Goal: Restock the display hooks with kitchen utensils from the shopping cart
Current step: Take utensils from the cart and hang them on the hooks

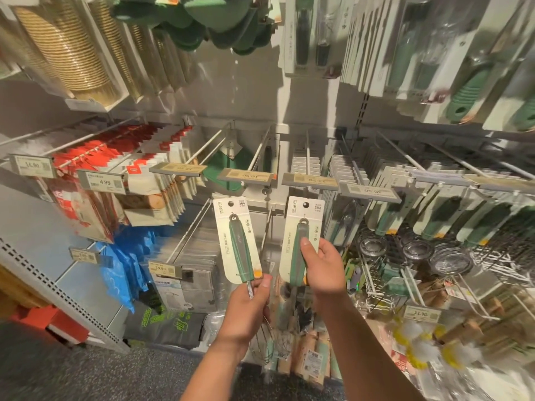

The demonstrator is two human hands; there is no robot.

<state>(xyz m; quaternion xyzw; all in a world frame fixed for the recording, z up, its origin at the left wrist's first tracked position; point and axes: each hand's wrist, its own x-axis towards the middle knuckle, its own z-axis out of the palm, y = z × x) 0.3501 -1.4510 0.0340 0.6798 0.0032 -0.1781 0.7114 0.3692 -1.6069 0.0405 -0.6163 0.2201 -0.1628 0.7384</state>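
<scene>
At about 9 o'clock hang red-and-white packets [115, 157] on white rods, with a grey price tag reading 4.99 [102, 182] in front of them. Moving right, the left hand [246, 311] pinches the steel shaft of a green-handled whisk on a cream backing card [236, 241], fingers curled just under the handle, the card rising toward 12 o'clock with its round hang hole at the top. The wire head trails below the hand, partly hidden. Beside it, the right hand [324, 267] grips a second green-handled whisk on its own cream card [301, 238], thumb pressed on the handle and fingers wrapped behind.

Both long axes stand nearly upright, and each hang hole lies well above its grip, at 12 o'clock. Directly above the left card, the white display hook [260, 153] behind the grey price strip [246, 177] looks almost bare. I judge the left whisk is nearer that hook's tip; its hole must rise past the strip and slide on. Further right, at 3 o'clock, rows of similar green-handled utensils [434, 218] fill neighbouring hooks.
</scene>
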